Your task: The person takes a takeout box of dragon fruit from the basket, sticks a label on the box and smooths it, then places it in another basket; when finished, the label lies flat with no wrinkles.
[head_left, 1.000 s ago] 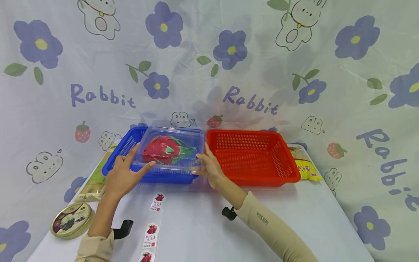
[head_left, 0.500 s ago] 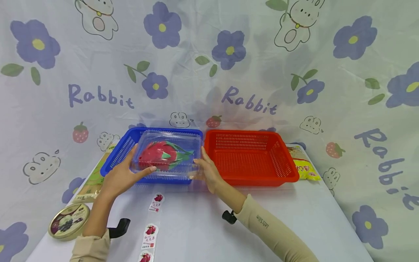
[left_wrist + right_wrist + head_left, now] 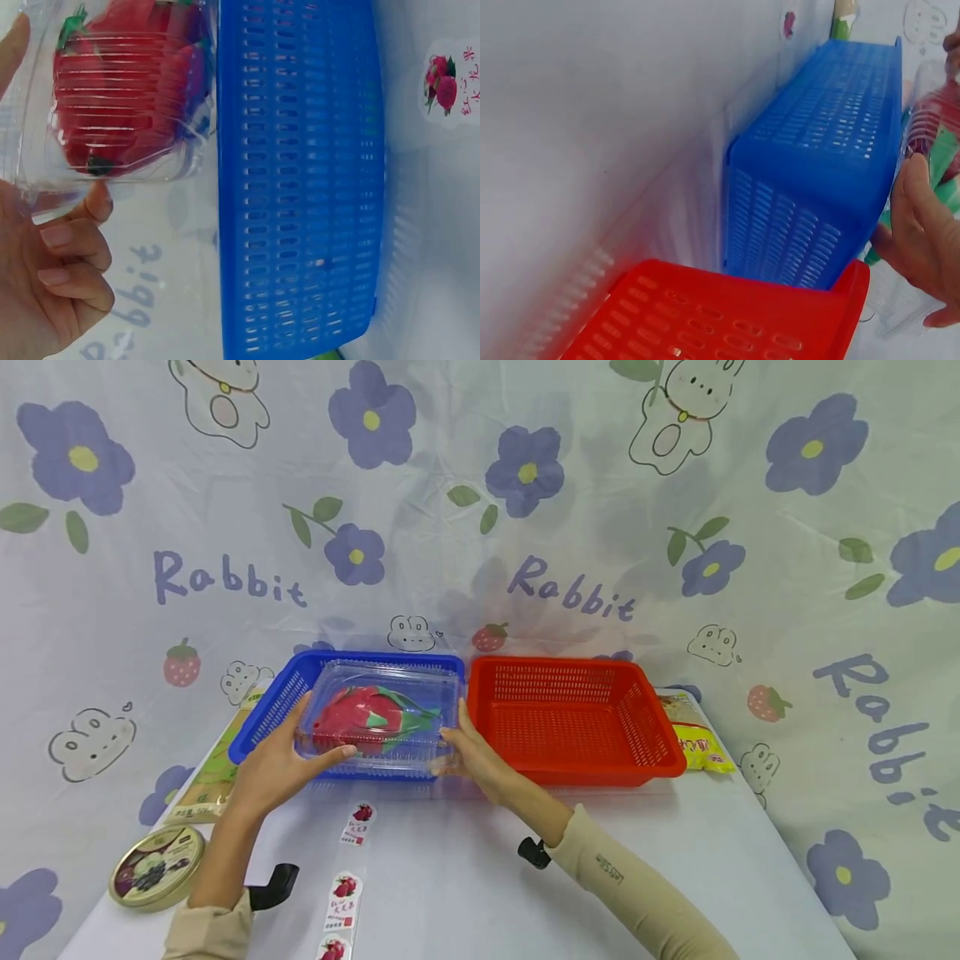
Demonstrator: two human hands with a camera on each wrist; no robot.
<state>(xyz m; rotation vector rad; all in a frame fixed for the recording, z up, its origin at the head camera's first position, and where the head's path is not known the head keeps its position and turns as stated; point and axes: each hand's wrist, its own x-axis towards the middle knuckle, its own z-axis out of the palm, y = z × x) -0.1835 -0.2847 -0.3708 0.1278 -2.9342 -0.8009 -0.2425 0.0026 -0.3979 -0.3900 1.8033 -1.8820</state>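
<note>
A clear plastic box (image 3: 420, 758) with a red and green dragon fruit (image 3: 367, 714) inside is held over the blue basket (image 3: 258, 722). At the box's left end my left hand (image 3: 276, 768) grips it, thumb along the front edge. My right hand (image 3: 477, 758) holds the right end, with some fingertips seen blurred through the clear plastic. In the left wrist view the fruit (image 3: 124, 82) shows through the ribbed plastic, above the basket rim. The right wrist view shows my right hand (image 3: 922, 232) close to the basket's rim.
A red basket (image 3: 577, 727) stands right of the blue one. A yellow packet (image 3: 697, 735) lies at far right, a green packet (image 3: 217, 777) at left. Nearer are a round tin (image 3: 157, 868) and a strip of dragon fruit stickers (image 3: 343, 900) on the white table (image 3: 450, 893).
Both hands have lowered the box a little and shifted it slightly left over the blue basket. It has moved only slightly in the last half second.
</note>
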